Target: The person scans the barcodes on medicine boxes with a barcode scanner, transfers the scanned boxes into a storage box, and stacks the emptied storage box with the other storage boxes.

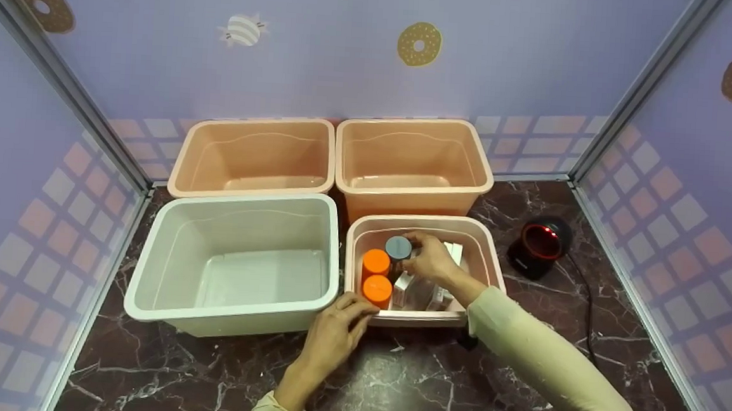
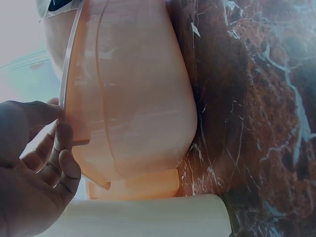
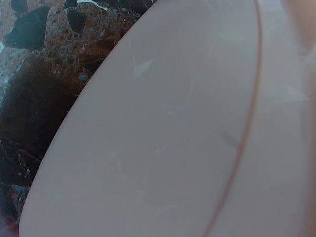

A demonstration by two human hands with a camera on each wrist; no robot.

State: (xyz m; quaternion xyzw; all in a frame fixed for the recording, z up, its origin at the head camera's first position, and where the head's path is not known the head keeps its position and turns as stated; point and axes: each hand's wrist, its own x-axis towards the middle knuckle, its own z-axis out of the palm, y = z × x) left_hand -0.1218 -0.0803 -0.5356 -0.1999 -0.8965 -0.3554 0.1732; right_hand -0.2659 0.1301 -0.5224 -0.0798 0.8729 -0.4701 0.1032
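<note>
Grey-capped bottle (image 1: 398,248) and two orange-capped bottles (image 1: 377,290) share the small pink bin (image 1: 422,220).

Orange bottle lids (image 1: 377,288) and a slate-blue bottle lid (image 1: 398,248); pale pink bin (image 1: 425,220), greyish-white bin (image 1: 264,279), peach bins (image 1: 407,203); white-veined brown marble tabletop (image 1: 406,379); doughnut-patterned lilac wall (image 1: 331,44).

I'm watching the left hand (image 2: 34,173) here, fingers gripping the peach bin (image 2: 138,89) at its rim, a pale bin (image 2: 148,217) near, veined dark tabletop (image 2: 237,123) running alongside.
</note>
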